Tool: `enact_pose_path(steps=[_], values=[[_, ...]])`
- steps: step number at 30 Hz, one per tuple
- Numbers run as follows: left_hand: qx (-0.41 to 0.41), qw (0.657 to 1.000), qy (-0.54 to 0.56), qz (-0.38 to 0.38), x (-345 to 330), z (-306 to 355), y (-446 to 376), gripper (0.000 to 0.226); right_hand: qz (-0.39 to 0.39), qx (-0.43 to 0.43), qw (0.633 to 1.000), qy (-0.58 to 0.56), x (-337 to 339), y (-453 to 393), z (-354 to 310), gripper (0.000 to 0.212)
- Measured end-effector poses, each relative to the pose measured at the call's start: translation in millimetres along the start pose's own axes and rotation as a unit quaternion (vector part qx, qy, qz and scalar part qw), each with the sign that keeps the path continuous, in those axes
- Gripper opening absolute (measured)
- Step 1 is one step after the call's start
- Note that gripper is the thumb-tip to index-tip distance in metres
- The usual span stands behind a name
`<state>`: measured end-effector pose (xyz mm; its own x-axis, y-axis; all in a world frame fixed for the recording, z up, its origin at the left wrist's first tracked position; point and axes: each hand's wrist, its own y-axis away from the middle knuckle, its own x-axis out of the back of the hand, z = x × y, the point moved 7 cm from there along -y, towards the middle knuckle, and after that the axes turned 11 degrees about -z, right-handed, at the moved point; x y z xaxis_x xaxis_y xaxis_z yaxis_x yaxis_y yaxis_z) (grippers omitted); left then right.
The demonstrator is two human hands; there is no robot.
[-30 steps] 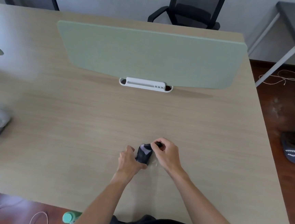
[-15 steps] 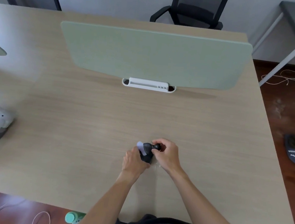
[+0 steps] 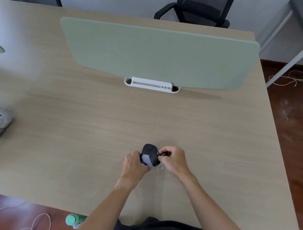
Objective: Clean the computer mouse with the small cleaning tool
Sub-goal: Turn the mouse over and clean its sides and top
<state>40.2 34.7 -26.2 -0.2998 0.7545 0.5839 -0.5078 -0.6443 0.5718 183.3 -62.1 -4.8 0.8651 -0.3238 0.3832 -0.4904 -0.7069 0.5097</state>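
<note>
Since a moment ago the computer mouse (image 3: 150, 154) has turned, its buttons now facing up. The wooden desk (image 3: 91, 128) carries a green divider (image 3: 157, 55); an office chair (image 3: 195, 6) stands beyond. The left hand (image 3: 135, 165) clasps the mouse; the right hand (image 3: 173, 160), touching its right edge, pinches the small cleaning tool (image 3: 163, 154).

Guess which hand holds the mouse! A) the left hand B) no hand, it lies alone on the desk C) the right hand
A: the left hand grips the mouse, tipped up off the desk, while the right hand pinches the small tool against its side.
</note>
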Motion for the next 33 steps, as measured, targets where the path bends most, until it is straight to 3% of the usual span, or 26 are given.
enact_pose_path(steps=[8,15,19,22,25,28,33], values=[[-0.008,0.999,-0.023,-0.036,1,3,-3,0.066,0.132,0.047,0.99,0.029,8,3,-1,0.018],[-0.011,0.999,-0.027,-0.04,4,5,-13,0.068,0.064,0.037,0.997,0.012,-3,7,1,0.018],[-0.021,0.993,-0.094,-0.064,2,6,-13,0.096,0.114,0.033,0.993,0.008,3,9,13,0.027],[-0.077,0.978,-0.168,-0.095,0,10,-17,0.122,0.133,0.047,0.99,-0.012,8,16,13,0.022],[-0.126,0.948,-0.256,-0.138,-2,13,-21,0.113,0.07,0.065,0.995,-0.021,-2,20,7,0.014],[-0.161,0.937,-0.272,-0.15,1,18,-27,0.098,0.02,0.063,0.998,-0.002,-16,16,9,0.012],[-0.162,0.929,-0.287,-0.166,5,22,-31,0.101,0.094,0.053,0.994,0.008,-8,13,11,0.022]])
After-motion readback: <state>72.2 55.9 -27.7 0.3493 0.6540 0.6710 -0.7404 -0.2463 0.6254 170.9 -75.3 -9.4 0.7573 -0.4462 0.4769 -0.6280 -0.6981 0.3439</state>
